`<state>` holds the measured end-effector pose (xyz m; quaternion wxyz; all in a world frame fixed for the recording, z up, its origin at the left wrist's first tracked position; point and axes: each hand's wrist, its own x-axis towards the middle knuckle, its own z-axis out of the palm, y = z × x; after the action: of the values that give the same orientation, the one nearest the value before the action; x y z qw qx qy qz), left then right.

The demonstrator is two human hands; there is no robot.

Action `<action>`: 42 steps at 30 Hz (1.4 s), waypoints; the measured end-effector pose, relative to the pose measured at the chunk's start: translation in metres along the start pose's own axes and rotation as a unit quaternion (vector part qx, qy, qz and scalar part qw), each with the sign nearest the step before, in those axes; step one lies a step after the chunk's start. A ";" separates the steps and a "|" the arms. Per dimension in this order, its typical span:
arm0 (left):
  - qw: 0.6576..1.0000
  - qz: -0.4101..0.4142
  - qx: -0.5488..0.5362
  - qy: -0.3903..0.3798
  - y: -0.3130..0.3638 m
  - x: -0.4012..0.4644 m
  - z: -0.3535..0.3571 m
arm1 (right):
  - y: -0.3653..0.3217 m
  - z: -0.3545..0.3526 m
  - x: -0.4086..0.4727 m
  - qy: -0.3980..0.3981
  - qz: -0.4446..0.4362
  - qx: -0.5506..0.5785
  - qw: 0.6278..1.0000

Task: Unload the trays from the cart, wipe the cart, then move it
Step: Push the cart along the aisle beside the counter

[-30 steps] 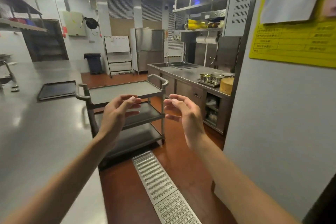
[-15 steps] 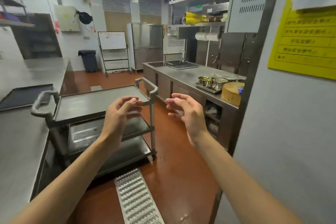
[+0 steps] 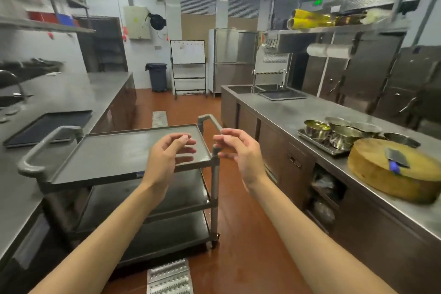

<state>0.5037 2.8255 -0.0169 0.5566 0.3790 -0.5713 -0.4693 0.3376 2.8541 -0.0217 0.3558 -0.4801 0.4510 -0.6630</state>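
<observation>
With the left hand and right hand both loose and grasping nothing above the bare-shelved cart, which stands beside the left counter bearing a dark tray, each grip should probably take a handle squarely before pushing.

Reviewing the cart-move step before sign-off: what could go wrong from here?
1. The cart sits tight against the left counter; pushing it could scrape or jam there.
2. The floor drain grate lies ahead in the aisle; a caster may catch.
3. Both hands, left hand and right hand, are empty with no cloth visible, so wiping may get skipped.
</observation>
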 end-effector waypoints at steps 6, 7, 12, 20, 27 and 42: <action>1.000 0.015 -0.003 0.010 -0.070 0.186 0.057 | 0.073 -0.030 0.174 0.045 0.001 0.010 0.999; 1.000 0.007 -0.007 0.010 -0.078 0.218 0.068 | 0.080 -0.036 0.203 0.056 0.006 0.012 0.998; 1.000 -0.006 -0.022 -0.009 -0.102 0.346 0.111 | 0.091 -0.062 0.335 0.081 0.006 0.010 0.997; 1.000 0.000 -0.014 0.010 -0.155 0.520 0.166 | 0.145 -0.092 0.525 0.058 -0.009 0.012 0.998; 0.996 0.013 0.011 0.082 -0.195 0.674 0.204 | 0.200 -0.098 0.703 -0.019 0.008 0.033 0.999; 0.965 0.026 0.044 0.256 -0.302 0.931 0.190 | 0.337 -0.028 1.004 -0.212 0.063 0.054 0.974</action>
<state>0.2015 1.8759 -0.0340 0.6789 0.4959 -0.4394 -0.3165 0.0374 1.8382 -0.0256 0.5099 -0.5606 0.3579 -0.5456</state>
